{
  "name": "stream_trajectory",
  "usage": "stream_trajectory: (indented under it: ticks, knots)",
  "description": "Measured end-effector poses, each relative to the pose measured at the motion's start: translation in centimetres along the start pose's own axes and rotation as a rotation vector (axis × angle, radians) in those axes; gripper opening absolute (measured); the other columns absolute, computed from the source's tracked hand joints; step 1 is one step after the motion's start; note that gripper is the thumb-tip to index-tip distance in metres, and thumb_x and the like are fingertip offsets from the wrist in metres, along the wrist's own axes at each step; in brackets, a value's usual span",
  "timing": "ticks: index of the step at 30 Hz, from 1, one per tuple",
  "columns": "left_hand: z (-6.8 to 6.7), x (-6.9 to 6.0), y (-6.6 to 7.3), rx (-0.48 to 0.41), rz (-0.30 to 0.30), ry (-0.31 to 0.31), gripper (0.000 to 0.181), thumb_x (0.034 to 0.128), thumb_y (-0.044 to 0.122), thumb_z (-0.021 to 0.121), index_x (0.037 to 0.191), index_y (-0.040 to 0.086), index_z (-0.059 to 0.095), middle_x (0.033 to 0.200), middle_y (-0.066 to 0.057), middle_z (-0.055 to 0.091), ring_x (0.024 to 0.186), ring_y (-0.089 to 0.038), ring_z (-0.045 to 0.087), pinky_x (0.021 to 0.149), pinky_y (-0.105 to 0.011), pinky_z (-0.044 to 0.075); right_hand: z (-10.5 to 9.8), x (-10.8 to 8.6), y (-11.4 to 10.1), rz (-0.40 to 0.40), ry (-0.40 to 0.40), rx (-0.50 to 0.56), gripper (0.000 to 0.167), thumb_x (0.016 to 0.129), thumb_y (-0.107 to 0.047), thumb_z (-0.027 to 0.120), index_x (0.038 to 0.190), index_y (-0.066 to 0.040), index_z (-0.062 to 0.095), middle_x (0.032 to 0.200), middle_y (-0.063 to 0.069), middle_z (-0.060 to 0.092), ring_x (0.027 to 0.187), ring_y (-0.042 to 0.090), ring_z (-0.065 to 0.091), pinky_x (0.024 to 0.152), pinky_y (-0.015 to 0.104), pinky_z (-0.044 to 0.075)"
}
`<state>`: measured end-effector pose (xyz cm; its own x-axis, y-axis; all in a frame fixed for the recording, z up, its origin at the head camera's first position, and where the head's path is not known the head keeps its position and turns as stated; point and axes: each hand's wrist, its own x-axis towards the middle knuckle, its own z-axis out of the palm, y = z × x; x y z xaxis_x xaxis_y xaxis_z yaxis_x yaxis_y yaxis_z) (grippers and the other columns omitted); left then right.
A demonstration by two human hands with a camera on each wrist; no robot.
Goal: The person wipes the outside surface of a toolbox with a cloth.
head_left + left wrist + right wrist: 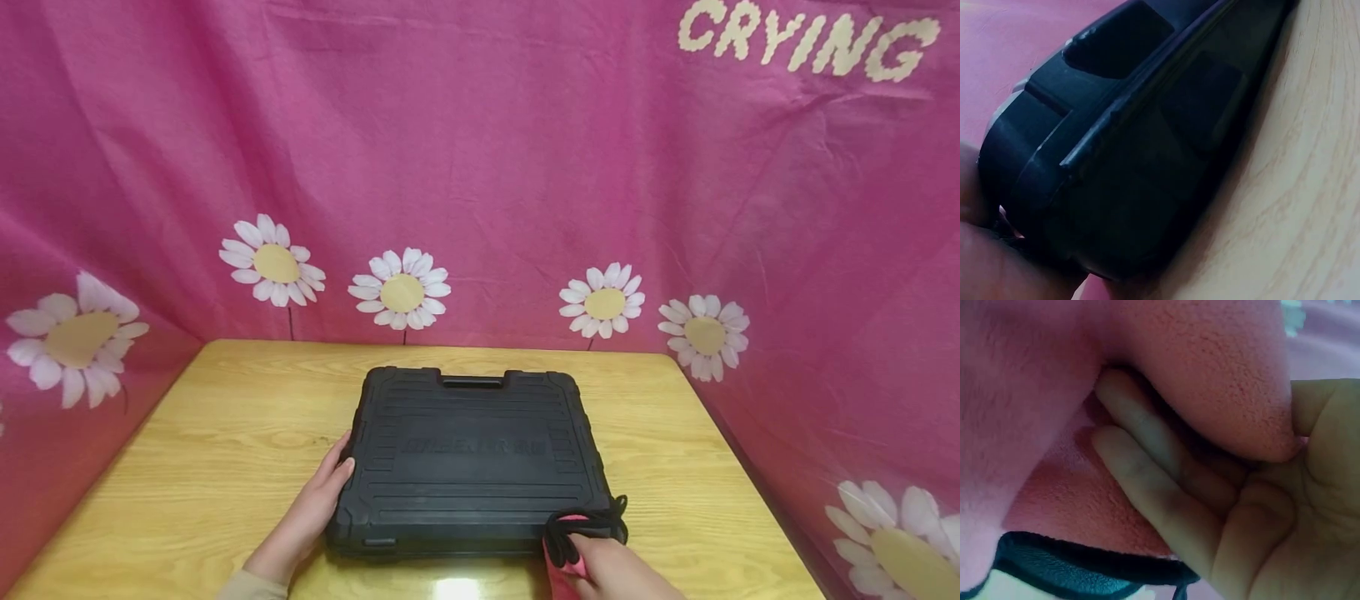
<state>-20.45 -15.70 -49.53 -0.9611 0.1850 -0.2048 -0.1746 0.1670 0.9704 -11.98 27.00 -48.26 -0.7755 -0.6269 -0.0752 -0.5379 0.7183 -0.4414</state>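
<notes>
A black hard plastic case (480, 425), with ridges and raised lettering on its lid, lies on the wooden table with its handle at the far side. My left hand (311, 504) grips its left side, thumb near the upper edge. In the left wrist view, the side of the case (1129, 150) fills the middle, and only parts of my fingers (997, 269) show. At the front right corner, my right hand (611, 567) holds a pink fleecy cloth (562, 579) with black edging. Folds of this cloth (1204, 369) lie around my fingers in the right wrist view.
The pale wooden table (247, 417) extends around the case on both sides. A pink curtain (480, 167) printed with daisies hangs behind the table and along its left and right sides.
</notes>
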Motion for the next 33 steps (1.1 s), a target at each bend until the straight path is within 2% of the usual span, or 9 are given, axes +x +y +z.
stream_trajectory:
  ticks: [3,6,12,13,19,20,22,24,33]
  knots:
    - [0.1,0.0,0.1,-0.007,0.01,-0.006,0.064,0.1131,0.035,0.036,0.167,0.012,0.009,0.173,-0.022,0.0,0.159,-0.045,-0.003,0.125,-0.066,0.003,-1.0,1.6,-3.8,0.161,-0.07,0.001,0.016,0.095,-0.008,0.067,0.109,-0.004,0.06,0.079,-0.003,0.055,0.075,0.008,0.053,0.07,0.03,0.047]
    - [0.2,0.0,0.1,-0.007,0.014,-0.007,0.063,0.1133,0.033,0.036,0.167,0.012,0.009,0.172,-0.023,0.001,0.159,-0.045,-0.003,0.125,-0.066,0.003,-1.7,3.1,-5.6,0.233,-0.122,0.056,0.012,0.096,-0.015,0.069,0.102,-0.008,0.061,0.073,-0.01,0.05,0.066,0.003,0.048,0.062,0.026,0.044]
    - [0.1,0.0,-0.1,0.009,0.008,0.005,0.064,0.113,0.034,0.037,0.167,0.012,0.01,0.172,-0.023,0.002,0.158,-0.045,-0.002,0.124,-0.066,0.004,-1.1,4.6,-7.9,0.125,-0.08,0.048,0.01,0.092,-0.009,0.069,0.097,-0.013,0.06,0.072,-0.015,0.052,0.067,-0.003,0.049,0.061,0.022,0.046]
    - [0.1,0.0,-0.1,0.009,0.009,0.005,0.064,0.113,0.034,0.037,0.167,0.012,0.01,0.172,-0.023,0.002,0.158,-0.045,-0.002,0.125,-0.066,0.004,-0.9,4.9,-8.3,0.179,-0.103,0.142,0.004,0.095,-0.011,0.066,0.095,-0.013,0.062,0.071,-0.014,0.053,0.066,-0.002,0.05,0.063,0.023,0.046]
    - [0.0,0.1,-0.1,0.019,0.006,0.009,0.063,0.1131,0.034,0.036,0.166,0.012,0.01,0.172,-0.023,0.003,0.158,-0.045,-0.001,0.124,-0.067,0.005,0.2,7.3,-10.0,0.319,-0.189,0.32,0.011,0.103,-0.022,0.06,0.095,-0.016,0.065,0.07,-0.013,0.053,0.068,0.002,0.051,0.069,0.025,0.044]
    - [0.0,0.1,-0.1,0.022,0.004,0.011,0.064,0.113,0.034,0.036,0.166,0.012,0.01,0.172,-0.023,0.003,0.158,-0.045,-0.001,0.124,-0.067,0.005,0.2,7.6,-10.1,0.248,-0.202,0.227,0.004,0.1,-0.02,0.064,0.1,-0.016,0.064,0.071,-0.014,0.052,0.07,0.001,0.052,0.069,0.025,0.046]
    - [0.0,0.1,0.0,0.024,0.003,0.014,0.063,0.113,0.034,0.036,0.166,0.011,0.01,0.172,-0.024,0.003,0.158,-0.045,-0.001,0.124,-0.067,0.005,0.4,8.3,-10.7,0.233,-0.222,0.218,0.006,0.1,-0.022,0.065,0.098,-0.016,0.064,0.072,-0.014,0.052,0.071,0.0,0.052,0.071,0.024,0.046]
    - [0.0,0.0,0.0,0.024,0.002,0.018,0.063,0.113,0.034,0.036,0.166,0.011,0.011,0.172,-0.023,0.004,0.158,-0.045,0.0,0.124,-0.067,0.005,0.6,8.8,-11.3,0.134,-0.194,0.097,0.009,0.095,-0.02,0.07,0.1,-0.016,0.064,0.072,-0.017,0.051,0.07,-0.004,0.051,0.069,0.021,0.047]
    - [0.1,0.1,0.1,0.023,0.001,0.019,0.063,0.1129,0.034,0.037,0.166,0.011,0.012,0.172,-0.024,0.004,0.158,-0.046,0.0,0.124,-0.067,0.005,1.1,10.7,-13.7,-0.019,-0.153,0.008,0.014,0.102,-0.029,0.065,0.101,-0.015,0.065,0.075,-0.016,0.059,0.074,-0.008,0.054,0.07,0.012,0.046]
